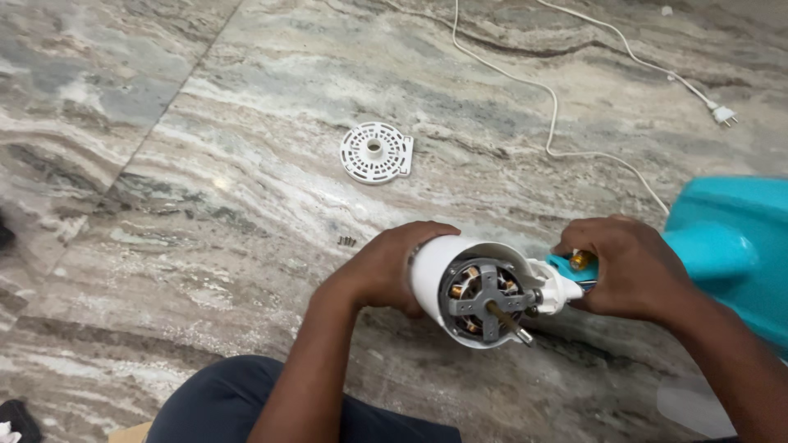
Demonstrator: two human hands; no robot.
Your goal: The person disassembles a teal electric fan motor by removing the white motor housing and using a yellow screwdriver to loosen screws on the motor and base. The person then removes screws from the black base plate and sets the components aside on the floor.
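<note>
You are working on a fan motor housing held just above the marble floor. Its round white vented cover is already off and lying well apart, with small dark screws nearer you. Inside the open white shell, copper windings, a grey bracket and the shaft are showing. Your left hand is gripping the housing; your right hand is clasping the turquoise neck beside the turquoise stand.

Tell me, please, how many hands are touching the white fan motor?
2: the left hand grips the fan motor housing from the left; the right hand holds the neck joint on its right.
</note>
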